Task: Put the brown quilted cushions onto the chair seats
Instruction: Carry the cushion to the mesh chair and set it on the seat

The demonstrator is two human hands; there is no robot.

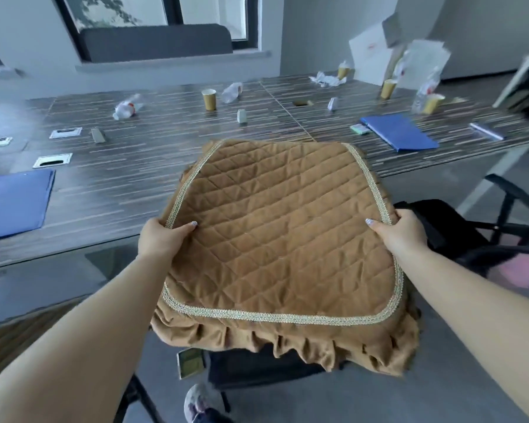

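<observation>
**Cushion held flat over a dark chair seat**

Mostly hidden beneath the brown quilted cushion (275,239): a black chair seat (257,366), showing only as a dark strip under the near ruffle; hard to say whether cushion and seat touch. Another dark chair (446,230) partly covered at right, its arm and frame running off toward the right edge. Fingers under the fabric out of sight; only thumbs visible on top. Blurred shapes at far right, not identifiable. A shoe (197,403) cut off at the bottom edge.

Held quilted side up, roughly level, far edge narrower and overlapping the near edge of the striped table (135,184), wider ruffled edge toward the viewer. Long axis running near to far, tilted slightly leftward at the far end. Gold braid trim along left, right and near sides.

Left hand (159,239) pinching the cushion's left edge, thumb on the quilting. Right hand (400,233) clasping the right edge the same way.

On the table beyond: blue folders (400,132), paper cups (209,99), plastic bottles (126,108), crumpled paper.
</observation>
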